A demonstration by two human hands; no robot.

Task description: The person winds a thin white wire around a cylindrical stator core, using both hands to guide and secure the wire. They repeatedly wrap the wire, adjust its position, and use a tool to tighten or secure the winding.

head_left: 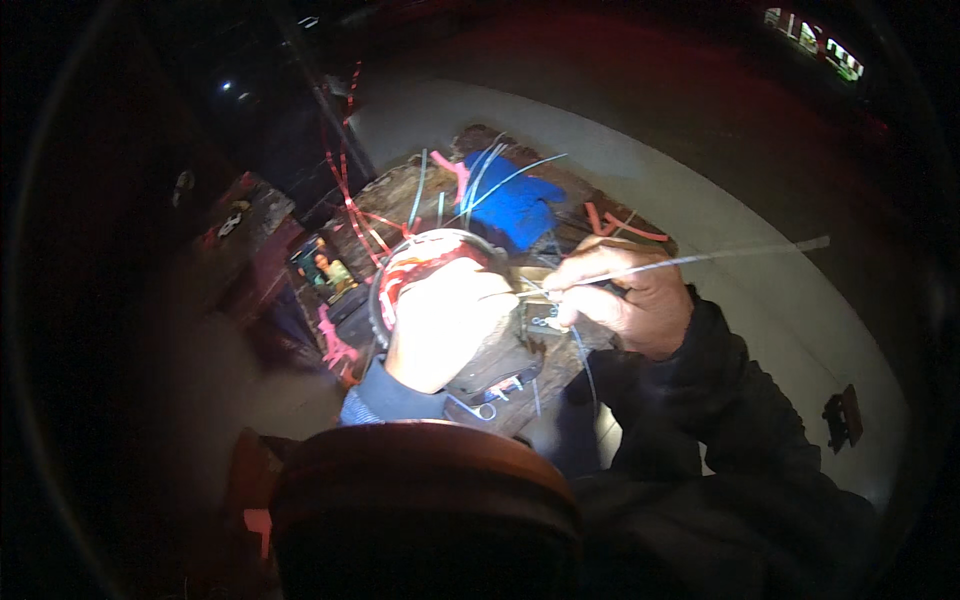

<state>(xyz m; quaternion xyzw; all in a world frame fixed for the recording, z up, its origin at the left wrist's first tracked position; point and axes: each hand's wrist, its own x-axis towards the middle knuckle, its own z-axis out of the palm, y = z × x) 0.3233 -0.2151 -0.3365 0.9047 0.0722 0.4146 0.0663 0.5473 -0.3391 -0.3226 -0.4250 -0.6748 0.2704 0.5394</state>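
My left hand (450, 320), washed out by bright light, is closed over a round container (385, 310) with red-and-white material inside; what its fingers hold is lost in glare. My right hand (625, 305) pinches a long, thin pale strip (740, 251), which runs leftward to my left hand and out to the right. A thin bluish strand (585, 365) hangs below my right fingers. Small metal pieces (540, 323) lie just beneath them on a worn wooden surface (390, 185).
A blue cloth item (510, 205), pink pieces (338, 345) and a small packet (330, 272) surround the container. Red striped strips (345, 190) stand up at the back left, pale strands beside them. Below the worktop is pale floor (790, 350) with a dark object (842, 418).
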